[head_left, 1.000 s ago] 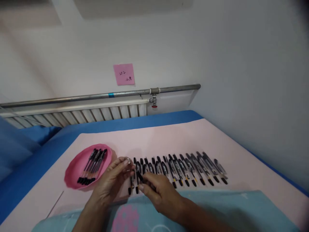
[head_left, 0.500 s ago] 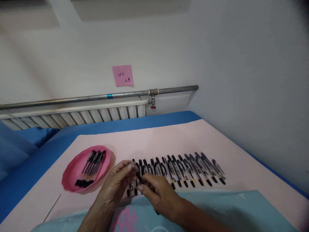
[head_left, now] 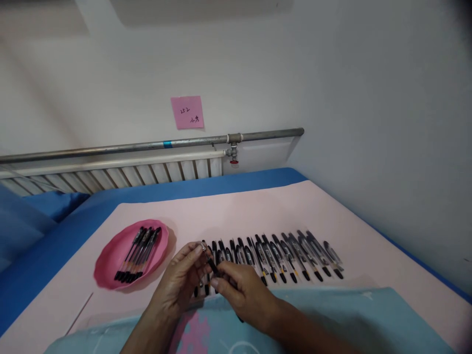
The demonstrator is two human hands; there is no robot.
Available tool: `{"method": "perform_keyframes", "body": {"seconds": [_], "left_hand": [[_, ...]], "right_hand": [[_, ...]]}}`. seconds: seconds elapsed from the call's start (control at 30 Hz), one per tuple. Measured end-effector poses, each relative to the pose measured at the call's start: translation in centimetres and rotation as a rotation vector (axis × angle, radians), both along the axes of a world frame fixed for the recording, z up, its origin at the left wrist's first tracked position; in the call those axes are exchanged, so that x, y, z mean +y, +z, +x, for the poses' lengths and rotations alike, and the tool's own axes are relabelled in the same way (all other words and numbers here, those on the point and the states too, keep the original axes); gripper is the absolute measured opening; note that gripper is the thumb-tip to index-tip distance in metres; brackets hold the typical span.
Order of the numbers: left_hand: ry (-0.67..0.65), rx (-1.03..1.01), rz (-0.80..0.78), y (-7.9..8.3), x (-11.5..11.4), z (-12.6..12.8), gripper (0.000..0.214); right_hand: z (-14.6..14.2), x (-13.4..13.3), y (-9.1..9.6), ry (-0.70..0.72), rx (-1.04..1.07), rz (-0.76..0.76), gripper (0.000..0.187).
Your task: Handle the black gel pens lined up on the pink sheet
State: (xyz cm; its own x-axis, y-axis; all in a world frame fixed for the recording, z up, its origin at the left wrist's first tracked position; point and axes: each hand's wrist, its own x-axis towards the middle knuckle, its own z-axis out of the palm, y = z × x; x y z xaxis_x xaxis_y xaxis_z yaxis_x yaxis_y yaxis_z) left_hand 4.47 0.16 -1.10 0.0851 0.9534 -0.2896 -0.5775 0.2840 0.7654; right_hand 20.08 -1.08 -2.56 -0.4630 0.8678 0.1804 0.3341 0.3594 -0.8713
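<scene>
Pen (head_left: 213, 266) is up off the table, slanting between the two hands, just in front of the near-left end of a row of pens (head_left: 273, 254). Left hand (head_left: 180, 273) pinches its upper end, thumb against fingers, on a small clear, shiny part; whether that is a clip, a cap or a loose piece, cannot tell. Right hand (head_left: 245, 295) is closed, thumb and curled fingers round the lower barrel; a dark tip pokes out beneath the palm. Middle of the pen shows black between the grips.

Handling, by judgement: very light, stiff, thin and round, so prone to roll or twist in the fingers. Clear plastic looks smooth, likely a bit slippery; the dark section probably gives the surer hold. Clip and fine end parts seem the fragile bits: pinch gently, pull along the axis, no bending.

About it: the row lies side by side on a pale pink sheet (head_left: 221, 211); a pink plate (head_left: 105, 260) to the left holds a bundle of pens (head_left: 142, 253); teal cloth (head_left: 332, 314) nearest the body, under the forearms.
</scene>
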Motion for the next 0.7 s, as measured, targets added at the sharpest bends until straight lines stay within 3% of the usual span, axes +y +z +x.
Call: {"method": "perform_keyframes", "body": {"seconds": [0.33, 0.57, 0.7], "left_hand": [[-0.015, 0.143, 0.060, -1.2, -0.1, 0.5, 0.020], [0.044, -0.014, 0.000, -1.4, -0.1, 1.5, 0.023], [0.044, -0.060, -0.019, -1.5, -0.3, 2.1, 0.023]], "right_hand": [[-0.4, 0.1, 0.2, -0.065, 0.124, -0.111, 0.020], [-0.9, -0.2, 0.5, -0.040, 0.311, -0.365, 0.019], [-0.9, -0.1, 0.4, -0.026, 0.371, -0.414, 0.022]]}}
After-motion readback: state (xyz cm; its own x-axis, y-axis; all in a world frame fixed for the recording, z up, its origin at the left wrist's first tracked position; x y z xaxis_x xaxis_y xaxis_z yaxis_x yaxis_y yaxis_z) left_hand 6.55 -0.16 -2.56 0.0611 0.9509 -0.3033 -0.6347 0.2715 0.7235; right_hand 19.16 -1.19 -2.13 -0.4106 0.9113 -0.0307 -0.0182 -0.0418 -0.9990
